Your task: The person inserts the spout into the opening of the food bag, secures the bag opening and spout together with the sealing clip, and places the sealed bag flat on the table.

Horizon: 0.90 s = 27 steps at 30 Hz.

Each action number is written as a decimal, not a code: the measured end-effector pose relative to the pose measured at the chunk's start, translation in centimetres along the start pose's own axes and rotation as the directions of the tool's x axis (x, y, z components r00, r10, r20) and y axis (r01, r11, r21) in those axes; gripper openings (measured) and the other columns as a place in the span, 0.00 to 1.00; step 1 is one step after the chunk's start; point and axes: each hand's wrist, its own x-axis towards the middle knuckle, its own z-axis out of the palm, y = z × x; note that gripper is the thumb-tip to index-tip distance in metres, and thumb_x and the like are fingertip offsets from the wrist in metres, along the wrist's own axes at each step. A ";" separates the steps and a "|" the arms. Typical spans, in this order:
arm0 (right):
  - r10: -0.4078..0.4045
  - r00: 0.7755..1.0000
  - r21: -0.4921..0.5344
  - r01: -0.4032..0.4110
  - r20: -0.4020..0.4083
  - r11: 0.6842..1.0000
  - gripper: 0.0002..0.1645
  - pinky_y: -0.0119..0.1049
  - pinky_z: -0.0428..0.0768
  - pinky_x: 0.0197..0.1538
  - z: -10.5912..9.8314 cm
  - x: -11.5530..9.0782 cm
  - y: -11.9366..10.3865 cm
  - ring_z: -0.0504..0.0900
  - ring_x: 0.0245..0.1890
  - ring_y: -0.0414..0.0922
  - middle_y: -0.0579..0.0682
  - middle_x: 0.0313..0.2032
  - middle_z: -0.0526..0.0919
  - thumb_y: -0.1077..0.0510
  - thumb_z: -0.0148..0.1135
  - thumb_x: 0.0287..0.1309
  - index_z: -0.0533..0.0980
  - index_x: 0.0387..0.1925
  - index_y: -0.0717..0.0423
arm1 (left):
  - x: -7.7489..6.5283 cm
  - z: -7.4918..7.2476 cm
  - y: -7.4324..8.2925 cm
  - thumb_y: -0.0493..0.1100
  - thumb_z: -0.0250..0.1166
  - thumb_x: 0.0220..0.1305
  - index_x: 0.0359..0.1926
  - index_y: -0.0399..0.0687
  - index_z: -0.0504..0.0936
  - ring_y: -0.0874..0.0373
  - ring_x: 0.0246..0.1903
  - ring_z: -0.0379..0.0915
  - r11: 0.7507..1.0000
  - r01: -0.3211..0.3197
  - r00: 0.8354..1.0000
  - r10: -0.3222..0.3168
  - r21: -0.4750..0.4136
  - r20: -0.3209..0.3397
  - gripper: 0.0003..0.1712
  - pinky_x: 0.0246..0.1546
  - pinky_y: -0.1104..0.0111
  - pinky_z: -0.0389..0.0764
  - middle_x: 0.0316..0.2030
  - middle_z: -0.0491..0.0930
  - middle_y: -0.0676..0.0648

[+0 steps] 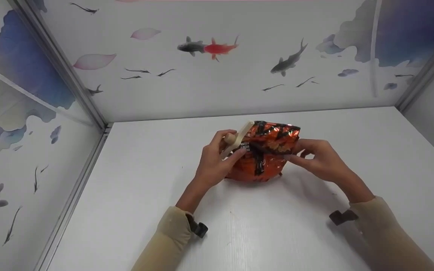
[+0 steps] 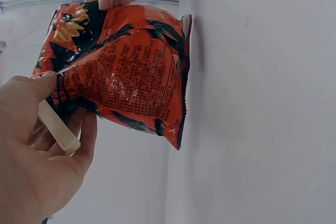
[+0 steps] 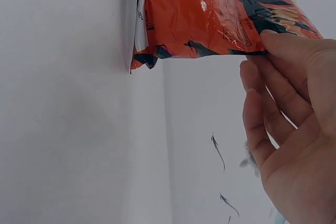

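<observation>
An orange-red and black snack bag [image 1: 254, 167] stands on the table between both hands, its upper part folded down toward me. At its left side my left hand [image 1: 213, 162] grips the bag, thumb on the front. The same hand holds a cream bag clip [image 1: 244, 134], a long narrow bar that slants along the bag's left end. In the left wrist view the clip [image 2: 59, 128] crosses the palm under the thumb, and printed small text covers the bag [image 2: 126, 77]. My right hand [image 1: 320, 160] pinches the bag's right edge between thumb and fingers.
The white table [image 1: 239, 233] reaches back to a white wall panel [image 1: 217, 90] printed with fish and petals. A metal frame post [image 1: 66, 67] runs along the left corner, beside another printed panel. Dark wrist cameras [image 1: 198, 226] sit at both sleeves.
</observation>
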 end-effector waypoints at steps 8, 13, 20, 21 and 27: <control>0.041 0.999 0.025 -0.041 0.005 0.999 0.05 0.25 0.88 0.46 0.0 0.0 -0.3 0.90 0.41 0.37 0.45 0.42 0.93 0.55 0.76 0.68 0.89 0.43 0.50 | 0.0 0.0 0.1 0.55 0.73 0.73 0.72 0.55 0.73 0.52 0.67 0.82 1.000 0.010 1.000 -0.010 0.001 -0.024 0.33 0.70 0.48 0.81 0.68 0.82 0.48; 0.051 0.999 0.052 -0.051 0.009 0.997 0.06 0.25 0.88 0.46 0.1 0.0 -0.5 0.91 0.40 0.39 0.46 0.40 0.93 0.53 0.76 0.69 0.89 0.43 0.50 | 0.0 0.1 0.1 0.56 0.72 0.74 0.72 0.56 0.73 0.54 0.62 0.85 0.999 0.048 0.998 -0.047 0.000 -0.030 0.32 0.64 0.50 0.86 0.65 0.84 0.47; 0.032 0.999 0.125 -0.034 0.021 0.992 0.06 0.29 0.90 0.43 0.4 -0.2 -0.4 0.92 0.36 0.44 0.46 0.37 0.93 0.53 0.74 0.70 0.87 0.43 0.49 | 0.0 0.1 0.0 0.59 0.69 0.76 0.73 0.55 0.73 0.55 0.61 0.85 0.994 0.103 0.994 -0.103 -0.038 -0.020 0.32 0.58 0.55 0.90 0.64 0.85 0.46; 0.028 0.999 0.141 -0.031 0.026 0.990 0.06 0.30 0.90 0.42 0.5 -0.2 -0.4 0.93 0.35 0.45 0.46 0.36 0.93 0.53 0.74 0.71 0.87 0.43 0.50 | -0.1 0.1 0.0 0.60 0.69 0.76 0.73 0.56 0.73 0.55 0.62 0.85 0.993 0.113 0.993 -0.113 -0.043 -0.018 0.32 0.58 0.56 0.90 0.65 0.85 0.46; 0.012 0.999 0.203 -0.022 0.052 0.979 0.07 0.41 0.92 0.36 0.8 -0.2 -0.1 0.94 0.34 0.50 0.48 0.35 0.94 0.54 0.72 0.72 0.86 0.45 0.52 | -0.1 0.1 0.0 0.62 0.68 0.75 0.71 0.60 0.74 0.53 0.64 0.85 0.986 0.157 0.987 -0.158 -0.056 -0.022 0.30 0.57 0.57 0.90 0.66 0.85 0.45</control>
